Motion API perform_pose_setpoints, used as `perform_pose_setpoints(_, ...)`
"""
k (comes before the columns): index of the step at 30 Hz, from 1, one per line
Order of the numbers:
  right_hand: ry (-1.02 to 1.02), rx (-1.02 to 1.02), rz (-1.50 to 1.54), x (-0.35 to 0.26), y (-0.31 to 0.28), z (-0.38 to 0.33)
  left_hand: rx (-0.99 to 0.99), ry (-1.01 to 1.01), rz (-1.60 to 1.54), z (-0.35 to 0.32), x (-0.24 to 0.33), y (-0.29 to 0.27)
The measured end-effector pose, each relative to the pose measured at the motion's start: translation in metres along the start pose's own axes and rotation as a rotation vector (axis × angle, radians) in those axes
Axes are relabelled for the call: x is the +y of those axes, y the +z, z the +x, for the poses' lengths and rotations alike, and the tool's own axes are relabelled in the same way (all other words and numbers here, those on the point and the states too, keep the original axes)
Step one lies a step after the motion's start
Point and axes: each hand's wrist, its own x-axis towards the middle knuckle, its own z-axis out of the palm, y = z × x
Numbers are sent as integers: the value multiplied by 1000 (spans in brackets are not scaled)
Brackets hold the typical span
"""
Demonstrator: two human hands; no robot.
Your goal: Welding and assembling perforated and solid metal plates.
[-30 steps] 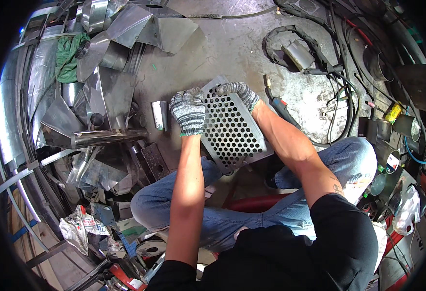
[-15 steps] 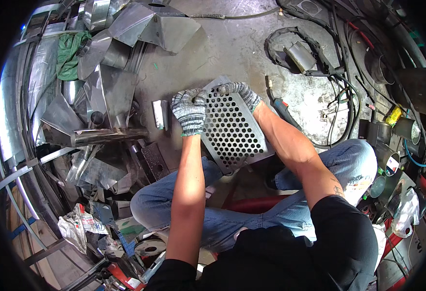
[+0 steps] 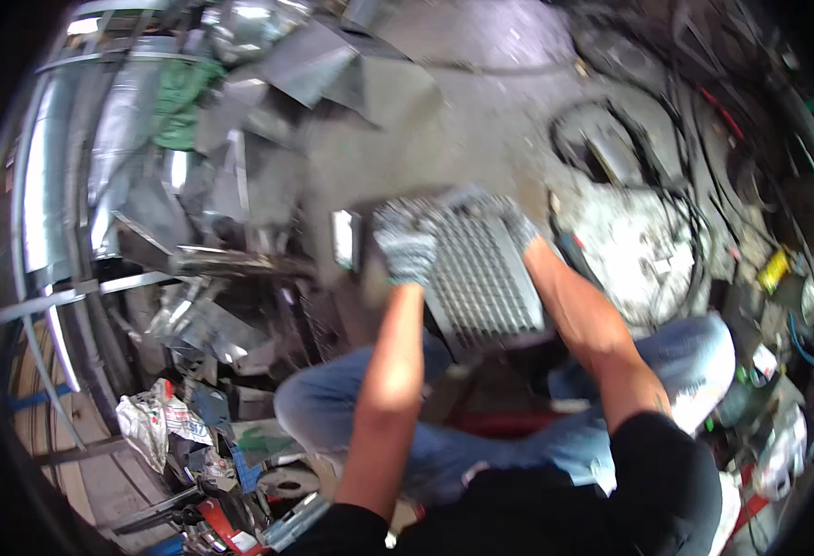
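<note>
A grey sheet-metal piece with rows of round holes [image 3: 486, 283] lies tilted in front of me, close to my knees. My left hand [image 3: 405, 243], in a grey knit glove, grips its far left corner. At the far right edge, my right hand [image 3: 511, 219], gloved alike, has its fingers curled over the metal. Motion blurs both hands, and the underside of the piece is hidden. A short shiny metal piece [image 3: 345, 239] lies on the floor just left of my left hand. To the right of my right forearm is a dark-handled tool [image 3: 576, 258].
Bent sheet-metal offcuts [image 3: 314, 65] and a metal tube [image 3: 231, 260] are heaped at the left, near a green cloth [image 3: 180, 102]. Black cables [image 3: 671, 102] run along the right, around a metal cylinder [image 3: 614, 156]. A crumpled white bag [image 3: 157, 422] lies at the lower left.
The whole view has shifted and blurred, with the scene now lower and farther right in it. Both hands keep their places on the perforated metal piece.
</note>
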Motion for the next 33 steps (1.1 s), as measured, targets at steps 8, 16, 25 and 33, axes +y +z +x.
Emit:
perform_pose_setpoints(8, 30, -6, 10, 10, 21, -13, 65, -338, -362, -14, 15, -9)
perform_pose_setpoints(16, 19, 6, 5, 4, 26, -15, 186, -144, -303, -7, 13, -4)
perform_pose_setpoints(25, 12, 24, 4, 2, 24, -17, 139, -345, -412, -7, 11, 1)
perform_pose_setpoints(33, 19, 23, 1, 2, 23, -21, 80, -357, -515, -9, 17, 0)
